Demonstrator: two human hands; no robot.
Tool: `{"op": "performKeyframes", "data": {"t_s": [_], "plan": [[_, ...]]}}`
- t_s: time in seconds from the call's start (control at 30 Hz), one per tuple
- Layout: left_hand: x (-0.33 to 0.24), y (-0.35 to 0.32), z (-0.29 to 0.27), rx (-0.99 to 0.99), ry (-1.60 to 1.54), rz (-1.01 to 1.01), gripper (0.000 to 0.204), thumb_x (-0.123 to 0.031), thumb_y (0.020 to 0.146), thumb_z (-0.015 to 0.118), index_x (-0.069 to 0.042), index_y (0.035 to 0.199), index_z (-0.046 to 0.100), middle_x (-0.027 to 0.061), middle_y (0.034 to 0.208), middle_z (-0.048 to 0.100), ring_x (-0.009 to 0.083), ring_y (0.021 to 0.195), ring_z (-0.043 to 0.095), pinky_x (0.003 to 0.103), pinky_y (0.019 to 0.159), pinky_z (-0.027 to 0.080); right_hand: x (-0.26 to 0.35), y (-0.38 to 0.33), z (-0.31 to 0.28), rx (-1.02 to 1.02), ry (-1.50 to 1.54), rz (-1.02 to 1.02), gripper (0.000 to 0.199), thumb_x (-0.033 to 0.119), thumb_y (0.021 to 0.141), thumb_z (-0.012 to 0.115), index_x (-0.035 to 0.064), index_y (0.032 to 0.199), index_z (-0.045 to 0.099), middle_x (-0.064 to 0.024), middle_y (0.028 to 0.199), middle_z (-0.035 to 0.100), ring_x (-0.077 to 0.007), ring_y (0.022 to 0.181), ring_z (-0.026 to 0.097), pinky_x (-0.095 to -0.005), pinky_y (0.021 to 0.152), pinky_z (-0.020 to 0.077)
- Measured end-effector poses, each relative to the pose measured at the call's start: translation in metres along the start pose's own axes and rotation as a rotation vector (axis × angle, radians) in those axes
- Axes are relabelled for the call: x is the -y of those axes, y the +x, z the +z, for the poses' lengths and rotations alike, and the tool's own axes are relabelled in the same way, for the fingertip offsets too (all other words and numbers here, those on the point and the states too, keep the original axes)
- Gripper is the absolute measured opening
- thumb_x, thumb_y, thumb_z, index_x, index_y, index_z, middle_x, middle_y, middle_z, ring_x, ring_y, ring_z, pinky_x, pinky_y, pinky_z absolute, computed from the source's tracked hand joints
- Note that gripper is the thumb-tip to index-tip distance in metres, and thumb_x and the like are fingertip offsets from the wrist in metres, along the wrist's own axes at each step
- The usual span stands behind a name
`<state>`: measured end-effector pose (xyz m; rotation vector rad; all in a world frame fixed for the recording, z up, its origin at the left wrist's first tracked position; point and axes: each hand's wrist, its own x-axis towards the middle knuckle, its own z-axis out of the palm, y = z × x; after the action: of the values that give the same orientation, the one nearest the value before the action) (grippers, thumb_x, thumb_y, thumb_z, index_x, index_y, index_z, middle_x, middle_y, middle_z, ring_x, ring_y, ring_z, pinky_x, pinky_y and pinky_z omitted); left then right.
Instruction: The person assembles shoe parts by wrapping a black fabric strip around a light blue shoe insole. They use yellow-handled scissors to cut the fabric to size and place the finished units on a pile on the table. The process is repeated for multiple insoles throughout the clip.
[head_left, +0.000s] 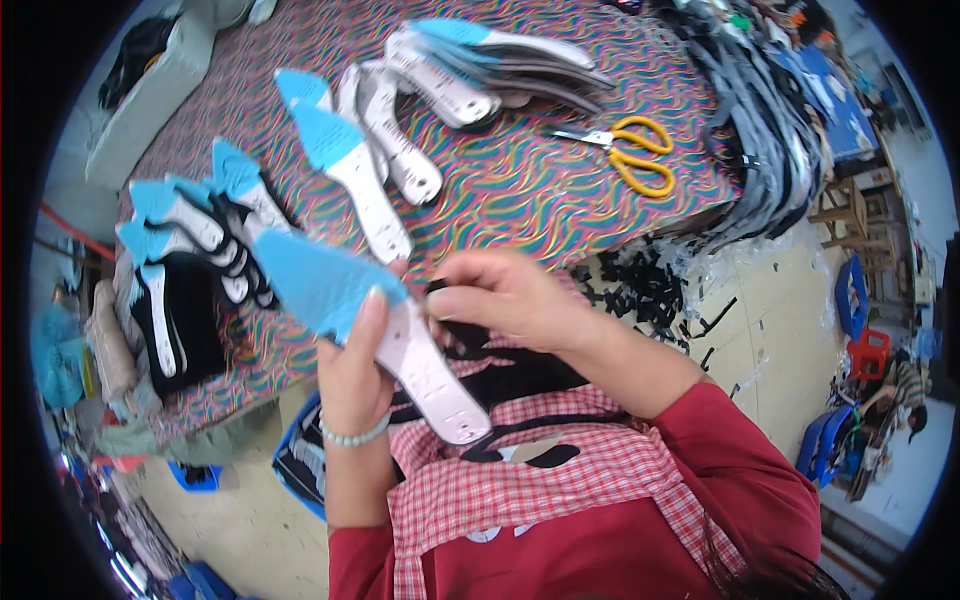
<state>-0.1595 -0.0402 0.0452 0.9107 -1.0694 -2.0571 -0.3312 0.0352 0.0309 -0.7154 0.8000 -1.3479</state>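
Note:
My left hand [358, 378] grips a shoe insole [315, 280], its thumb lying across the top. This insole has a blue forepart and a pale heel with small marks and a hole, and it slants down toward my apron. My right hand [512, 298] is closed at the insole's right edge, thumb and fingers pinched on a black strip [465, 332] that hangs below. How the strip meets the insole is hidden behind the fingers. Just beyond my hands, another blue and white insole [345, 160] lies on the patterned table [520, 190].
Scissors with yellow handles [612, 140] rest on the table's right part. A stack of insoles [450, 85] sits at the back, and more insoles [180, 215] lie at left. Black strips [770, 140] drape over the right edge, with black scraps [640, 285] on the floor.

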Motion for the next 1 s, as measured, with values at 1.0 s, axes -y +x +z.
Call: {"op": "performKeyframes", "data": {"t_s": [1.0], "plan": [[0.007,0.013,0.021,0.117,0.438,0.608,0.028,-0.015,0.091,0.061,0.002,0.113,0.06,0.0151,0.11,0.064,0.0165,0.102,0.059,0.032,0.09,0.046,0.022,-0.001,0.009,-0.161,-0.991,-0.614,0.013,0.014,0.086,0.064,0.0013,0.09,0.065,-0.0091,0.089,0.058,-0.0231,0.084,0.057,-0.0336,0.071,0.0456]]}}
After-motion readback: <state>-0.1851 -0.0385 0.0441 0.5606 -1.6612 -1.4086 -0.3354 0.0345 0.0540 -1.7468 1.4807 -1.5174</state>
